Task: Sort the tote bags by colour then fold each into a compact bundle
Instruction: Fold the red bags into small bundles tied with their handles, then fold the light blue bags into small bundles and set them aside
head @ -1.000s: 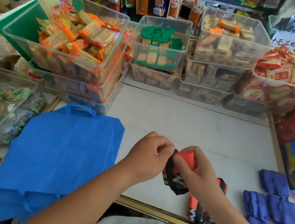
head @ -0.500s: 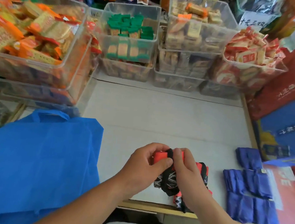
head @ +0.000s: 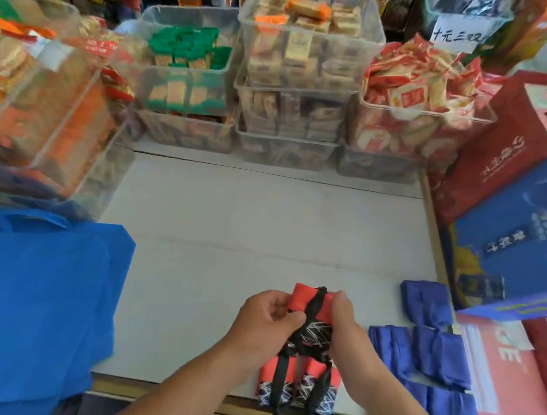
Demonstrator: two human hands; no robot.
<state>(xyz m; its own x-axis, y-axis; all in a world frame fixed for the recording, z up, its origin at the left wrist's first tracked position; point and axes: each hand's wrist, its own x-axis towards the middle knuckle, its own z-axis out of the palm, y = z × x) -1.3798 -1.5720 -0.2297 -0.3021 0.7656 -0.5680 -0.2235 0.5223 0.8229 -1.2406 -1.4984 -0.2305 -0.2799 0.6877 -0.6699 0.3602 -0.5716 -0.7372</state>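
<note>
Fingers of the left hand and the right hand curl around a folded red bag, gripping it from both sides, with its black strap wound around the middle. Just below it, more red bundles lie at the near edge of the white table. Dark blue bundles sit to the right, flat blue bags to the left, and clear snack bins stand stacked behind.

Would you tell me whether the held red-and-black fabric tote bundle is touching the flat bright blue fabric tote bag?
Apart. The head view shows a broad strip of white tabletop between the red-and-black fabric bundle and the bright blue tote bag.
</note>
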